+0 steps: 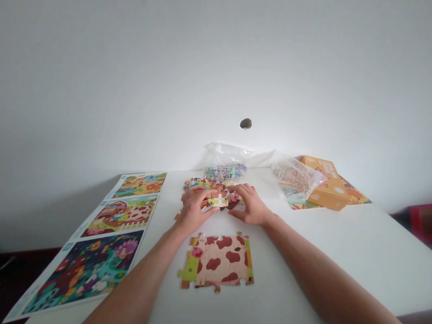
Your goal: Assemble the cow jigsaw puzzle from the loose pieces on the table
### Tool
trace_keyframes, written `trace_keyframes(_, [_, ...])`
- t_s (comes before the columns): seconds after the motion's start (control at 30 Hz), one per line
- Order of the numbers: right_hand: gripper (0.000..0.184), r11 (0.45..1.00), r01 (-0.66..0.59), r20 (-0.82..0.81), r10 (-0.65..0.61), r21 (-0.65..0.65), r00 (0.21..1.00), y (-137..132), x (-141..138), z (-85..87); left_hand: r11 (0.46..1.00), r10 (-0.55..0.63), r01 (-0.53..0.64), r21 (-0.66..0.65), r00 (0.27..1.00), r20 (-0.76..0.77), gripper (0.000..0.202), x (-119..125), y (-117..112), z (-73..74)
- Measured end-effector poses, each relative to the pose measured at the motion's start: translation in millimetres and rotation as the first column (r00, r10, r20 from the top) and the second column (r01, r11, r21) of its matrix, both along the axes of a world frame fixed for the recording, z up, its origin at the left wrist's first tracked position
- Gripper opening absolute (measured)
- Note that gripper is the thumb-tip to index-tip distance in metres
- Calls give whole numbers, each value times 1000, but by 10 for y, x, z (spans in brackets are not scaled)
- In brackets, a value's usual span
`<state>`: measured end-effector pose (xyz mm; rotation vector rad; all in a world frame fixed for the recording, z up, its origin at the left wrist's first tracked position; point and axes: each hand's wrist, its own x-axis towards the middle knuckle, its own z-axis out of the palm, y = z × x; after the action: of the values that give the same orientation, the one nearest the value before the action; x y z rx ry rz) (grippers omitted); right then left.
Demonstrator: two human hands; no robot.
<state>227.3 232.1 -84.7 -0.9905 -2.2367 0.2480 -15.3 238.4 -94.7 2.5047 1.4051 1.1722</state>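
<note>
My left hand (195, 211) and my right hand (250, 205) meet above the white table, close together. A pale green and cream jigsaw piece (218, 200) sits at the fingertips of my left hand. My right fingers curve over reddish-brown jigsaw pieces (233, 199), and I cannot tell whether they grip them. Loose, colourful pieces (199, 183) lie just beyond both hands. Nearer me, below the hands, lies a joined section of jigsaw (219, 261) with brown spots on a pink ground and a pink snout at its left.
A long printed sheet of puzzle pictures (95, 242) lies along the table's left side. Behind the hands are a clear plastic bag of pieces (225, 171), another plastic bag (294, 177) and an orange cardboard box (328, 192). A white wall rises behind the table (346, 250).
</note>
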Motion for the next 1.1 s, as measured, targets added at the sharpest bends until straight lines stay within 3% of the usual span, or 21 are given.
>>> trace_keyframes(0.67, [51,1000,-18,-2,18,5,1000,22,-1,-23,998,-65,65,-25,998,-8,46,-8,-16,-37])
trace_keyframes(0.87, [47,1000,14,-20,-14,4,1000,25,10,-30,999,-3,1,-34,999,-50,73,-50,-26,11])
trace_keyframes(1.0, [47,997,72,-45,-72,-8,996,38,45,-49,1000,20,-21,-4,992,-121,43,-89,-59,98])
trace_keyframes(1.1, [41,994,107,-72,-108,-20,992,56,86,-69,998,-42,35,-44,985,-167,43,-112,-84,134])
